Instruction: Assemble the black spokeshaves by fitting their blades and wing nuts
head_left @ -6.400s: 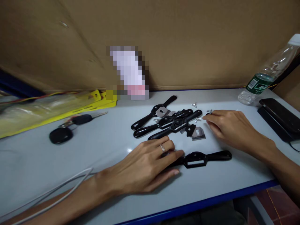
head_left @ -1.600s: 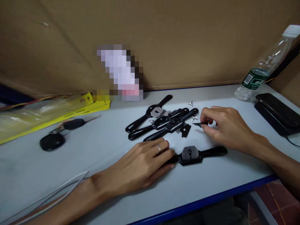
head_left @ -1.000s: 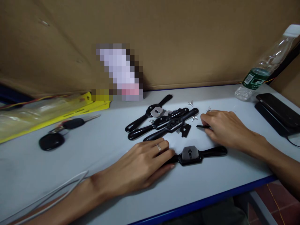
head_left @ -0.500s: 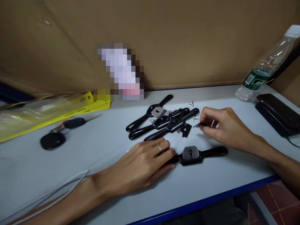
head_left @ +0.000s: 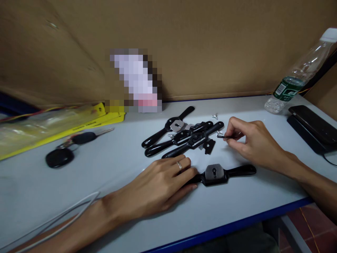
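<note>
A black spokeshave (head_left: 213,174) lies near the front of the table, a grey blade with a keyhole slot on its middle. Around its left handle are the fingers of my left hand (head_left: 168,181), closed and resting on the tabletop. My right hand (head_left: 243,138) is raised over the table behind the right handle, thumb and forefinger pinching a small thin black piece (head_left: 222,136), seen nearly edge-on. Beyond my left hand lie several more black spokeshaves (head_left: 181,149) in a loose pile. A small black plate (head_left: 209,146) with a hole lies at the pile's right side.
Small silver wing screws (head_left: 215,116) lie behind my right hand. Car keys (head_left: 60,157) and yellow packaging (head_left: 101,120) are on the left. At right stand a plastic bottle (head_left: 288,89) and a dark phone (head_left: 314,121). Cardboard (head_left: 210,49) walls the back; a white cable (head_left: 79,209) crosses my left forearm.
The small black piece in my right fingers has turned and risen slightly, its tip now pointing left. My left hand and the spokeshave have stayed in place.
</note>
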A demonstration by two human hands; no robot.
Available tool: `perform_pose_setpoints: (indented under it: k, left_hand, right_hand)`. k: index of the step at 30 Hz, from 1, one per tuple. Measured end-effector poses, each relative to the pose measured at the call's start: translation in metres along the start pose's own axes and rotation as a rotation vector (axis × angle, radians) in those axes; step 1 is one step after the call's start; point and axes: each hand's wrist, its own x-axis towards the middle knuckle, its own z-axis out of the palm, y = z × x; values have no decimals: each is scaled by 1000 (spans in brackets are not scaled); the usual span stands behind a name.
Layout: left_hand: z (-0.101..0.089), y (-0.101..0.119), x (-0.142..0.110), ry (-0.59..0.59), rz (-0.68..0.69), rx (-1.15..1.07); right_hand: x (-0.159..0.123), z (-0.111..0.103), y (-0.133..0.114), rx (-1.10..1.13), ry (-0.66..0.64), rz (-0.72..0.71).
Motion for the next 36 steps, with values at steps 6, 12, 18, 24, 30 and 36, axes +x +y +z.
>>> perform_pose_setpoints:
  k: [6, 12, 18, 24, 30, 36]
  left_hand:
    - [-1, 0, -2, -6, -5, -9]
    - [0, -1, -1, -16, -7, -25]
    - [0, -1, -2, -17, -10, -24]
    - [1, -2, -1, -11, -4, -18]
    - [0, -1, -2, -12, -4, -10]
    - [-1, -1, -1, 0, -3, -26]
  right_hand:
    - [0, -1, -1, -56, 83, -87]
    - [0, 0, -2, 38, 148, -90]
    - [-3, 0, -4, 51, 172, -89]
    - [-3, -1, -3, -56, 162, -113]
    - [-1, -1, -4, -45, 196, -129]
    - [-3, -1, -8, 145, 196, -93]
